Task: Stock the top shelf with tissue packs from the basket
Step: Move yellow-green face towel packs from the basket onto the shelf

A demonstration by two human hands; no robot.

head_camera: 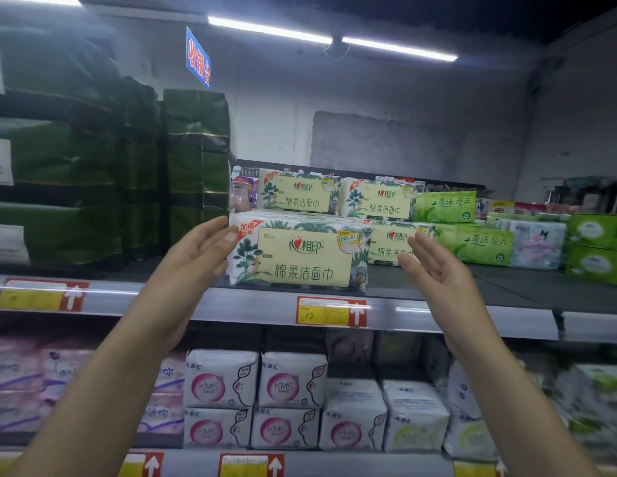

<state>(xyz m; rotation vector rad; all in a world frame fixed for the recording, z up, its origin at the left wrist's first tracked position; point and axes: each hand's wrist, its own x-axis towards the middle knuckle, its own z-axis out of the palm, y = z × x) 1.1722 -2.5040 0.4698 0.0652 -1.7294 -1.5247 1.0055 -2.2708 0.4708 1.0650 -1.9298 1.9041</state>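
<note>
A tissue pack [300, 256] with a cream label and leaf print sits at the front of the top shelf [252, 304]. My left hand [197, 256] is open, its fingertips touching the pack's left end. My right hand [434, 266] is open with straight fingers, just off the pack's right end and apart from it. Three more packs of the same kind [300, 194] stand behind and to the right, two of them on an upper layer. The basket is out of view.
Dark green wrapped bundles [197, 160] fill the shelf left of the pack. Green tissue packs [472, 242] and other packs lie to the right. White pad packs [286, 380] line the shelf below. A red-and-yellow price tag [331, 311] is on the shelf edge.
</note>
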